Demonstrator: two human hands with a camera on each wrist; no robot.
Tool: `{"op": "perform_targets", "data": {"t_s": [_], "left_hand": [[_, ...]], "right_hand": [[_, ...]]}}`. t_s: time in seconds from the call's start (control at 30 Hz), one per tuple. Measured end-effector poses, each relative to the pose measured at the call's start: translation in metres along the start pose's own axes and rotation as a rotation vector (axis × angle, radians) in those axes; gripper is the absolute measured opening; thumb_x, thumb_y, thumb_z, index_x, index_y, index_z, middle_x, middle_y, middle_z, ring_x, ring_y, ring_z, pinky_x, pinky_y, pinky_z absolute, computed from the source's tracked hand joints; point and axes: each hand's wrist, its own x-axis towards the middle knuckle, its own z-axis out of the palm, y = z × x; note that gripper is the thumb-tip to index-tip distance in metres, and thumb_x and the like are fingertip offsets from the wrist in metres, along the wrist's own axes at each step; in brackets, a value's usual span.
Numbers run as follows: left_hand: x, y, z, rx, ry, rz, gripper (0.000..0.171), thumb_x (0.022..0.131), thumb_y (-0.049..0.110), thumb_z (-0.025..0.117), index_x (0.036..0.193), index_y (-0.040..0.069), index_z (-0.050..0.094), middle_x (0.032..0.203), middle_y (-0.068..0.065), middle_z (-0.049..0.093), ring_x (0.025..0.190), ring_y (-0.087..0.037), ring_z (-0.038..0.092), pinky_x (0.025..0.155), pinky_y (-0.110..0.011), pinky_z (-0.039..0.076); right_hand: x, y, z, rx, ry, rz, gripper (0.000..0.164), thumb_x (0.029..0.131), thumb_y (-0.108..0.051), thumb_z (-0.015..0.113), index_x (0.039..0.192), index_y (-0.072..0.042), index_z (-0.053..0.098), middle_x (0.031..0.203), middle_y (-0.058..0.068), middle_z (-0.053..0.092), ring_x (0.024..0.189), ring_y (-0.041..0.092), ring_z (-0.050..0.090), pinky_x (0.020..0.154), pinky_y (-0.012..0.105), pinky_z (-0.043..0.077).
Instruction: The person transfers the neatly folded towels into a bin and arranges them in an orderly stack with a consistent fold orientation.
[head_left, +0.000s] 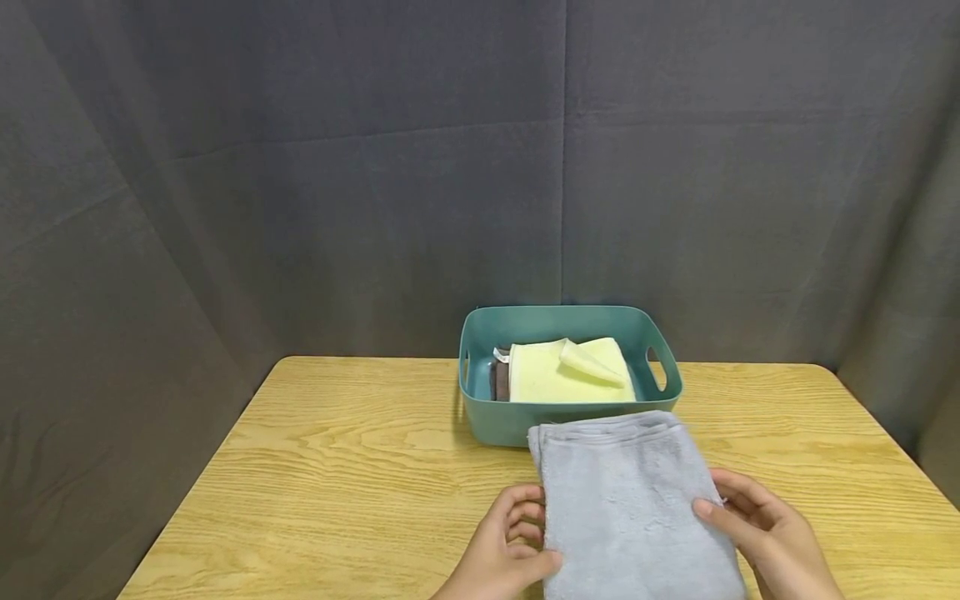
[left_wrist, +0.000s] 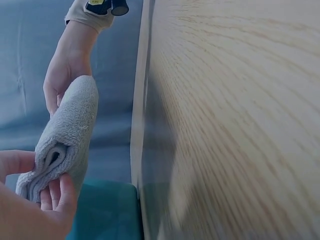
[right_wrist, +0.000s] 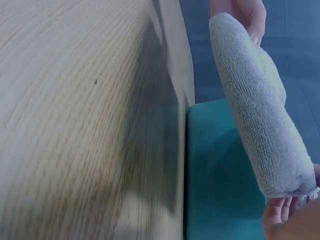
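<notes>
A folded light grey towel [head_left: 630, 508] is held up off the table in front of a teal basket [head_left: 502, 423]. At its left edge my left hand [head_left: 513, 542] pinches it, thumb on the near face and fingers behind. On the opposite edge my right hand [head_left: 772, 533] grips it the same way. The left wrist view shows the folded layers of the towel [left_wrist: 67, 130] end-on between thumb and fingers. From the right wrist, the towel's rounded fold [right_wrist: 260, 110] hangs above the tabletop. Inside the basket lies a pale yellow cloth [head_left: 555, 375] with one corner turned up.
Beside the yellow cloth in the basket, a dark brown cloth [head_left: 501, 382] with a white tag shows. The basket stands at the back of the wooden table [head_left: 322, 483]. Grey curtain [head_left: 412, 208] hangs behind the table and along both sides.
</notes>
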Motion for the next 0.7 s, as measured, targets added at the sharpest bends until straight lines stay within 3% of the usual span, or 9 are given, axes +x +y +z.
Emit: {"op": "perform_targets", "data": {"t_s": [0.23, 0.47, 0.7], "left_hand": [[-0.003, 0.002, -0.006, 0.025, -0.004, 0.01, 0.058, 0.085, 0.004, 0.068, 0.137, -0.001, 0.042, 0.117, -0.008, 0.053, 0.1, -0.02, 0.049, 0.086, -0.03, 0.047], [-0.005, 0.005, -0.01, 0.032, 0.01, 0.009, 0.058, 0.085, 0.003, 0.068, 0.138, 0.0, 0.043, 0.116, -0.007, 0.055, 0.099, -0.02, 0.05, 0.084, -0.031, 0.047], [-0.005, 0.007, -0.013, 0.029, 0.018, 0.047, 0.058, 0.084, 0.001, 0.069, 0.137, -0.001, 0.045, 0.113, -0.005, 0.058, 0.098, -0.019, 0.053, 0.081, -0.028, 0.049]], "right_hand": [[0.001, 0.002, 0.005, -0.041, -0.014, -0.023, 0.076, 0.089, -0.037, 0.075, 0.149, -0.006, 0.04, 0.125, -0.012, 0.053, 0.098, -0.009, 0.05, 0.08, 0.015, 0.048], [0.0, 0.002, 0.009, -0.028, -0.02, -0.044, 0.074, 0.09, -0.034, 0.075, 0.148, -0.004, 0.04, 0.128, -0.009, 0.052, 0.099, -0.008, 0.052, 0.081, 0.014, 0.048], [-0.005, -0.003, 0.015, 0.009, -0.009, -0.076, 0.06, 0.091, -0.027, 0.075, 0.141, -0.006, 0.048, 0.114, -0.014, 0.058, 0.097, -0.002, 0.055, 0.08, 0.017, 0.049]]}}
